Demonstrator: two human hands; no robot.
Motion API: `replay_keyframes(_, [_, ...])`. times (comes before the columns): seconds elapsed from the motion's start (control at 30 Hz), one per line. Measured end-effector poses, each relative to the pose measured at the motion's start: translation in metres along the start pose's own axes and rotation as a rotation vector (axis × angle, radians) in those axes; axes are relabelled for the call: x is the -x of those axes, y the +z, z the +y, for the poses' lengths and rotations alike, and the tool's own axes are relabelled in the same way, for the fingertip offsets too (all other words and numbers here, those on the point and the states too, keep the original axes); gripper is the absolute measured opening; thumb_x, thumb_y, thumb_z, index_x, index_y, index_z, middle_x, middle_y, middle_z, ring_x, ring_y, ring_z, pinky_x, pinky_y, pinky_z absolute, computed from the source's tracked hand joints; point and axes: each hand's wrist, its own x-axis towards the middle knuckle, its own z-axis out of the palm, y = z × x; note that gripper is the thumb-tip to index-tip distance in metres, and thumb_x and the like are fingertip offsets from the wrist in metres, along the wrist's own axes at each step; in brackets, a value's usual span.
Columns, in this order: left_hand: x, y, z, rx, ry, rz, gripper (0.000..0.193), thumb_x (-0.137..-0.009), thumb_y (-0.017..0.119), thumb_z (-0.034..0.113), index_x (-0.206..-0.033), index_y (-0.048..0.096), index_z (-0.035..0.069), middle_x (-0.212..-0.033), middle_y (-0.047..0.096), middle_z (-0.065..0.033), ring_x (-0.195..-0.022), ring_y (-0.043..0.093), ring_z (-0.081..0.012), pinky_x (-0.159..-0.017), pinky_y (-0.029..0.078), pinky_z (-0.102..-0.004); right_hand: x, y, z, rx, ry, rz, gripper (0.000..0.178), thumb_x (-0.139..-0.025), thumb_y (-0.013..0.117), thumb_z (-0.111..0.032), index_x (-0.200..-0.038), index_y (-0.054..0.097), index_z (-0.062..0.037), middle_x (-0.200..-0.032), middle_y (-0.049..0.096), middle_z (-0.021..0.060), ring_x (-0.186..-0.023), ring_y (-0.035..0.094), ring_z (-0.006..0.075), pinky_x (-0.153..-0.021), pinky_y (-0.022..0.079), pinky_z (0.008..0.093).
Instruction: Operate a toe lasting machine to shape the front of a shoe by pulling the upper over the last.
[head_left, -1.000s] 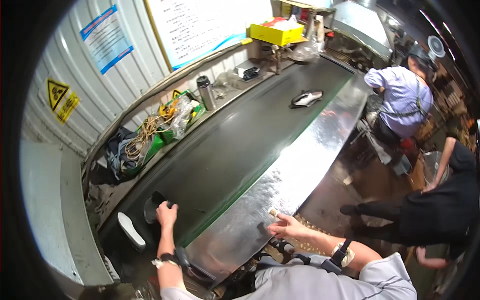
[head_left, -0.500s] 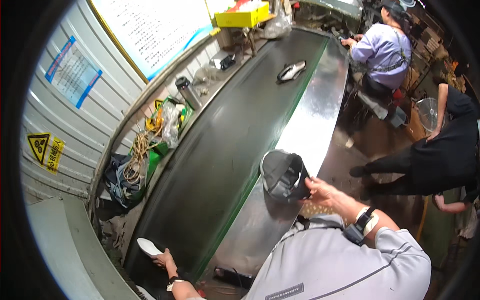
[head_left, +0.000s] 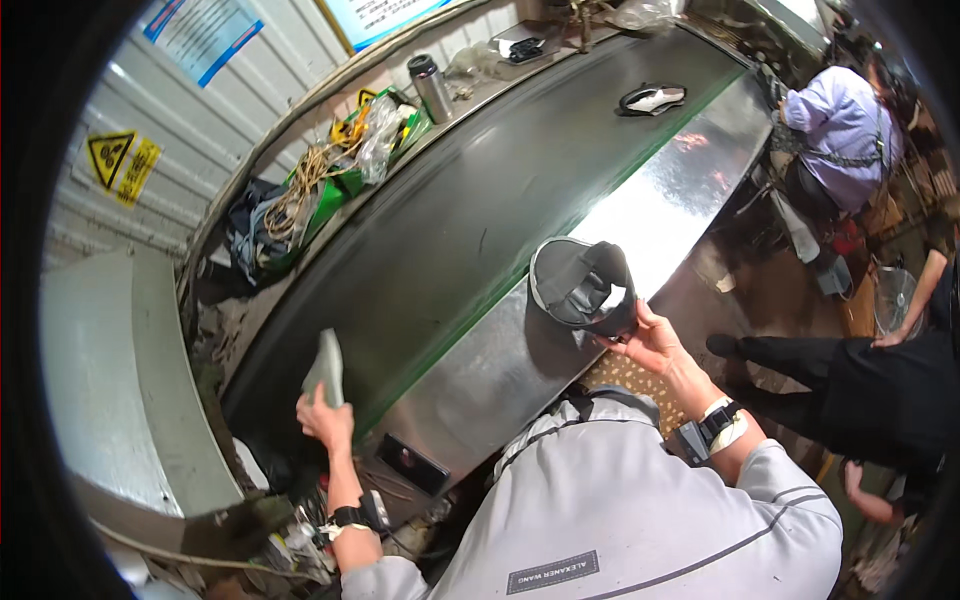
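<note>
My left hand (head_left: 324,418) is closed around a pale shoe sole (head_left: 326,362), held tilted up over the near end of the dark belt (head_left: 420,270). In my right hand (head_left: 655,345) is a black, rounded, hollow piece (head_left: 575,285) that looks like a cap. My thumb and fingers grip its right lower edge, and the fingers are partly hidden. This piece is over the shiny metal strip (head_left: 480,365) along the belt. Farther up, a black-and-white shoe (head_left: 652,99) lies on the belt.
A dark phone (head_left: 413,464) lies on the metal strip's near end. Beyond the belt, a ledge holds a steel flask (head_left: 431,90) and a green bin (head_left: 325,205) with cords and plastic. One person (head_left: 850,140) sits far right; another in black (head_left: 870,360) stands nearer.
The view has shifted, and things sit differently in the picture. My left hand has lifted and turned the sole from nearly flat to upright. My right hand still holds the black piece.
</note>
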Motion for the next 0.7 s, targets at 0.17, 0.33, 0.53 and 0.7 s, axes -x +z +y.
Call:
replay_keyframes(0.17, [0.113, -0.048, 0.126, 0.240, 0.718, 0.101, 0.046, -0.062, 0.071, 0.011, -0.108, 0.071, 0.011, -0.130, 0.052, -0.0164, -0.124, 0.047, -0.0370, -0.104, 0.039, -0.0514, -0.001, 0.010, -0.010, -0.008, 0.077, -0.044, 0.043, -0.104, 0.053, -0.037, -0.134, 0.056, -0.0066, -0.135, 0.059, 0.0175, -0.128, 0.055, 0.0372, -0.111, 0.039, 0.0640])
replay_keyframes(0.33, [0.222, 0.011, 0.212, 0.348, 1.048, 0.127, 0.033, -0.070, 0.073, 0.015, -0.103, 0.071, 0.016, -0.127, 0.053, -0.0097, -0.124, 0.045, -0.0308, -0.106, 0.035, -0.0501, -0.002, 0.021, -0.007, 0.086, 0.084, -0.126, 0.036, -0.102, 0.057, -0.035, -0.125, 0.062, -0.0089, -0.120, 0.068, 0.0120, -0.120, 0.059, 0.0316, -0.102, 0.047, 0.0554])
replay_keyframes(0.53, [0.224, -0.012, 0.257, 1.046, 0.577, -0.394, 0.047, -0.082, 0.080, 0.017, -0.124, 0.063, 0.008, -0.109, 0.061, -0.0077, -0.105, 0.058, -0.0213, -0.093, 0.048, -0.0443, 0.007, 0.032, -0.017, 0.204, 0.083, -0.542, 0.028, -0.102, 0.059, -0.030, -0.122, 0.061, -0.0104, -0.104, 0.069, 0.0027, -0.104, 0.064, 0.0181, -0.090, 0.052, 0.0375])
replay_keyframes(0.7, [0.181, -0.080, 0.289, 1.679, -0.375, -0.606, 0.070, -0.091, 0.075, 0.011, -0.148, 0.036, -0.004, -0.095, 0.068, -0.0053, -0.085, 0.066, -0.0129, -0.074, 0.055, -0.0272, 0.050, 0.076, -0.005, 0.462, -0.096, -0.502, 0.033, -0.104, 0.057, -0.023, -0.132, 0.055, -0.0066, -0.119, 0.069, 0.0055, -0.100, 0.069, 0.0183, -0.087, 0.056, 0.0345])
